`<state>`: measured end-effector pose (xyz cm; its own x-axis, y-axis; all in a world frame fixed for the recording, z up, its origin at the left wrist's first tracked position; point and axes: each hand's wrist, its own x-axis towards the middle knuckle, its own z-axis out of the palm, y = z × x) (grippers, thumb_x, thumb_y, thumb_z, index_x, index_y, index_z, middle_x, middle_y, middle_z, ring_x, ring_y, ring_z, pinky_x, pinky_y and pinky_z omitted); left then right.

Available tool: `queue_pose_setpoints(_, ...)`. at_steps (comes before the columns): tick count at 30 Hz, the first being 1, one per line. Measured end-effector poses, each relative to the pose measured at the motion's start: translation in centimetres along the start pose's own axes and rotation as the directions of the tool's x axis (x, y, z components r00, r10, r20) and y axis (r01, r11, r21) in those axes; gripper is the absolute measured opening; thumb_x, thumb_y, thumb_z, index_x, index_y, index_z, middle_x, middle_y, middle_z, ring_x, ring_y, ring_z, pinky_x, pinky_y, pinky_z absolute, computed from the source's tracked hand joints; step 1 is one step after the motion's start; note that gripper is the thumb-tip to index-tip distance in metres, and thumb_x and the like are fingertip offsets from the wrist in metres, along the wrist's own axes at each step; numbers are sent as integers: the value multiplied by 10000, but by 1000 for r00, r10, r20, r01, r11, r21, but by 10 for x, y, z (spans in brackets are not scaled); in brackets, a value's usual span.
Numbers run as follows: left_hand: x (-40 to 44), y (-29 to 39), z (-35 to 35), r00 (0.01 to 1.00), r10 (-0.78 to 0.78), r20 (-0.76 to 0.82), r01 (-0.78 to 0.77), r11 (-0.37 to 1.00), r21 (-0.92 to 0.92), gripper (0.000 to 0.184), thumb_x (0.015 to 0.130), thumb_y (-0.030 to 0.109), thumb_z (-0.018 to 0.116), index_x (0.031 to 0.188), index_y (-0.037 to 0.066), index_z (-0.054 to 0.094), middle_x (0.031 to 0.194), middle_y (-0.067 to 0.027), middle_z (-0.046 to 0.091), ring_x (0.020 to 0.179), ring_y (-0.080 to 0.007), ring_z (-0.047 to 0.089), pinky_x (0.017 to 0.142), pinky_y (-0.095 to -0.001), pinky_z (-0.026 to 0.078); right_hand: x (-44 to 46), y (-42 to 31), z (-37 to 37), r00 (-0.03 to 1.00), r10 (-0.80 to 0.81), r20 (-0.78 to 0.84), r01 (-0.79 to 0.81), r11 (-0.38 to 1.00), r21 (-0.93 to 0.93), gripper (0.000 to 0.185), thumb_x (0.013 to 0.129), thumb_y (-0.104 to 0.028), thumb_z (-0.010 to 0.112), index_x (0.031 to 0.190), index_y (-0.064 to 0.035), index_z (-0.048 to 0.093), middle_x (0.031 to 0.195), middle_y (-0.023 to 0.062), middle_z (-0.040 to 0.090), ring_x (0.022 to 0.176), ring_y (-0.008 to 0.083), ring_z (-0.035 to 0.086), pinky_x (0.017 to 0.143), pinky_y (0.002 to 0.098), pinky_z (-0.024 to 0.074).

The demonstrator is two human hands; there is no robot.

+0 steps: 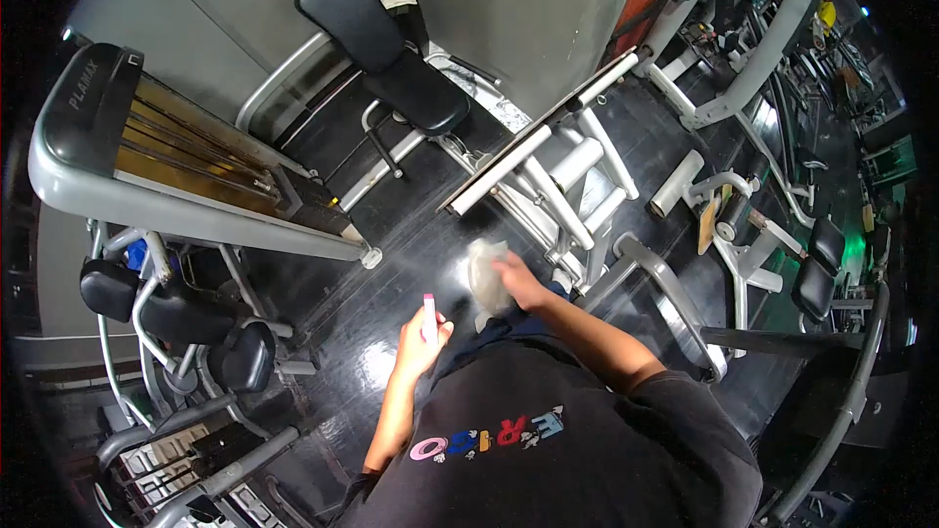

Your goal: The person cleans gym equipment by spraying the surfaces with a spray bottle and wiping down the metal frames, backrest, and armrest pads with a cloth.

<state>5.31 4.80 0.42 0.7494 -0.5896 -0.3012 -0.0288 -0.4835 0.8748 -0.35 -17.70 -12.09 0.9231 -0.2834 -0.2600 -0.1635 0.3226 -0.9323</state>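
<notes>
My left hand [419, 347] is closed around a slim white object with a pink end [429, 318], held upright in front of my body; its kind is not clear. To the right, my right hand [521, 284] grips a pale, crumpled cloth [486, 276] that hangs down over the floor. The two hands are apart, and neither touches the machines. Nearest to the cloth is a white metal frame [562, 186] of a gym machine.
A tall weight-stack machine [73, 166] stands on the left, with black pads [186, 313] below it. A black padded seat [421, 93] is against the grey wall. Silver bars [675, 303] rise on the right. The dark floor [342, 332] shines under lights.
</notes>
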Motion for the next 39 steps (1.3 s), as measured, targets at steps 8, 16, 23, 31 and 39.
queue_pose_setpoints(8,2,5,6,987,-29,160,22,999,44,163,836,125,691,909,45,570,685,-11,588,621,-114,603,588,-283,482,45,-111,18,882,284,-375,-10,809,588,217,944,-173,468,1095,-55,571,1015,90,636,949,247,631,846,438,512)
queue_pose_setpoints(16,28,18,14,993,4,117,23,972,-232,123,849,103,663,871,30,567,685,-24,586,594,-118,603,568,-274,474,-36,-162,-36,907,202,-369,69,794,604,252,910,-224,532,1117,-87,577,1060,62,631,997,230,618,859,418,507)
queue_pose_setpoints(23,80,87,47,950,77,301,11,960,-279,133,880,137,644,849,40,557,708,-19,566,575,-114,590,553,-272,469,-76,-133,-87,829,98,-550,196,870,452,343,889,-192,543,1199,-46,560,1088,79,623,1018,228,608,854,403,505)
queue_pose_setpoints(31,168,199,132,927,264,265,-246,964,-100,280,869,269,690,792,37,554,638,-33,586,545,-111,612,534,-282,473,-102,-128,-138,807,14,-590,162,956,245,338,912,-183,545,1196,-5,587,1076,90,651,969,191,614,857,341,480)
queue_pose_setpoints(39,226,237,201,961,191,199,-183,981,-58,259,870,250,677,856,6,592,738,-72,630,553,-150,620,525,-298,505,-88,-153,-207,840,-14,-542,122,979,163,309,931,-119,503,1202,9,580,1101,76,650,995,161,599,894,315,457)
